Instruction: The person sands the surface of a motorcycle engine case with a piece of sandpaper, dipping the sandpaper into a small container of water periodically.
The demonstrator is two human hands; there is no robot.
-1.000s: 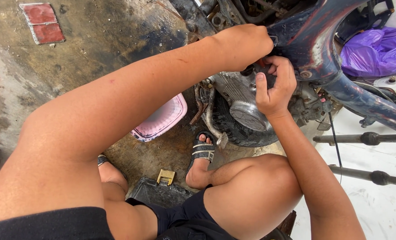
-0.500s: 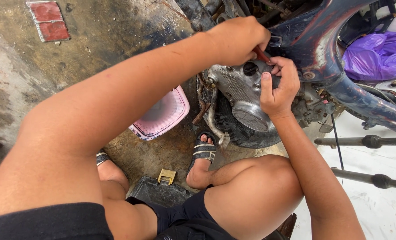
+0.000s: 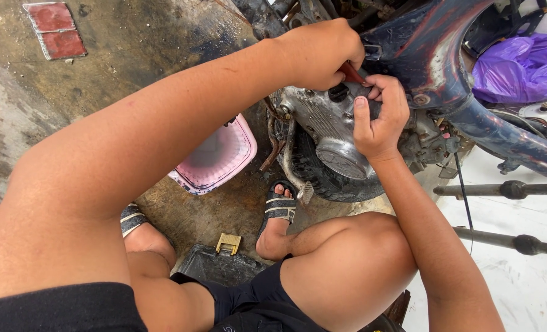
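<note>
A grey metal engine (image 3: 332, 132) hangs under a dark blue motorbike frame (image 3: 433, 67). My left hand (image 3: 319, 52) is closed around a red-handled tool (image 3: 352, 74) held down against the top of the engine. My right hand (image 3: 378, 114) grips the engine's upper edge just below that tool, thumb laid along the casing. The tool's tip is hidden between both hands. I squat beside the bike, with my sandalled foot (image 3: 278, 212) under the engine.
A pink plastic basket (image 3: 215, 160) lies on the oily concrete floor left of the engine. A dark toolbox with a yellow latch (image 3: 227, 243) sits between my feet. A purple bag (image 3: 519, 64) is at the upper right, and metal bars (image 3: 507, 190) at the right.
My left hand with the red tool has shifted slightly left and down onto the engine top; my right hand has stayed on the casing.
</note>
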